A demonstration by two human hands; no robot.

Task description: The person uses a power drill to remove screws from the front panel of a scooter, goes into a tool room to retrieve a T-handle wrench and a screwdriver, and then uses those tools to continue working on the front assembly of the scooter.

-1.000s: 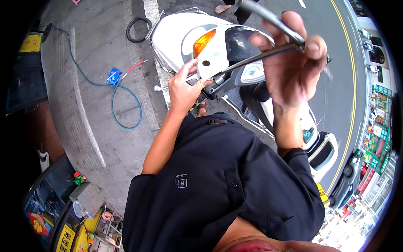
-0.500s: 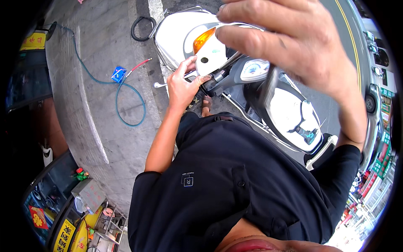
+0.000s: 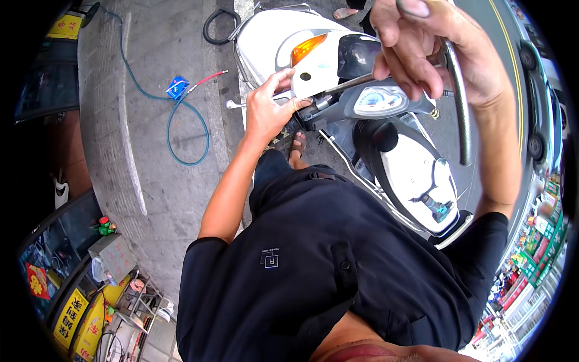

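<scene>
My left hand pinches the near edge of a white scooter panel, which has a dark round hole and an orange turn signal beside it. Raised toward the camera at the upper right, my right hand has its fingers curled round a wrench handle, a dark textured metal bar that hangs down past the palm. A grey metal shaft runs from the panel toward my right fingers; whether it joins the bar is hidden. The scooter's dashboard lies just below the shaft.
The scooter seat stretches to the lower right, with a small dark and teal object on its rear. On the pavement lie a blue box, a teal hose and a black ring. Another person's foot shows beyond the scooter.
My right hand has turned and moved a little right, with the metal bar swung round to its right side. The left hand keeps its hold on the panel. The view has shifted slightly.
</scene>
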